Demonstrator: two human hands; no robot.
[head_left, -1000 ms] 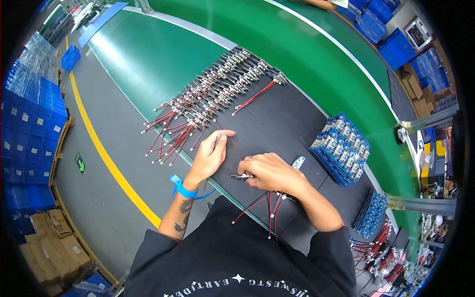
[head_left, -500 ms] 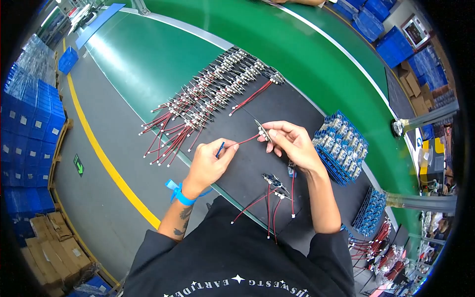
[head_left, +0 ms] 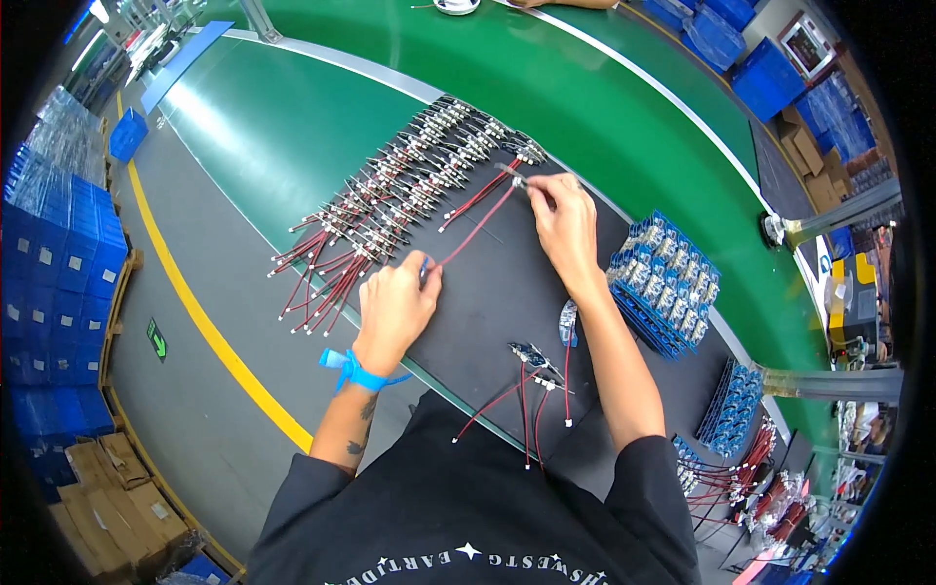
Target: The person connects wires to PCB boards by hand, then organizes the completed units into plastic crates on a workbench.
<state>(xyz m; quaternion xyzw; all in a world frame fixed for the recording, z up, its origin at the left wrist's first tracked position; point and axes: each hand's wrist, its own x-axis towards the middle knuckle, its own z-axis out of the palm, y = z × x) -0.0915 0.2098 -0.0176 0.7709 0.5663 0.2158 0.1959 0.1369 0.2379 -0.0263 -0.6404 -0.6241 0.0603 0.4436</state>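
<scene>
My right hand (head_left: 565, 219) is closed on a small circuit board (head_left: 514, 178) at the near end of the laid-out rows. From the board a red cable (head_left: 478, 228) runs taut to my left hand (head_left: 395, 304), whose fingers pinch its other end. A small dark-blue piece (head_left: 424, 273) shows at the left fingers; its kind is unclear. Left of the board lie rows of wired circuit boards (head_left: 419, 185) with red cables trailing. Just under the held board are a few more boards with red cables (head_left: 478, 203).
Several wired boards (head_left: 534, 359) lie near me on the black mat (head_left: 468, 302). To the right stand a stack of blue circuit-board panels (head_left: 668, 278) and another blue stack (head_left: 729, 405), with red cable bundles (head_left: 751, 463) beyond. Blue crates (head_left: 58, 283) line the floor at left.
My right hand has moved away from me and slightly left with the board, toward the rows. My left hand has shifted slightly left, and the cable between them is stretched longer.
</scene>
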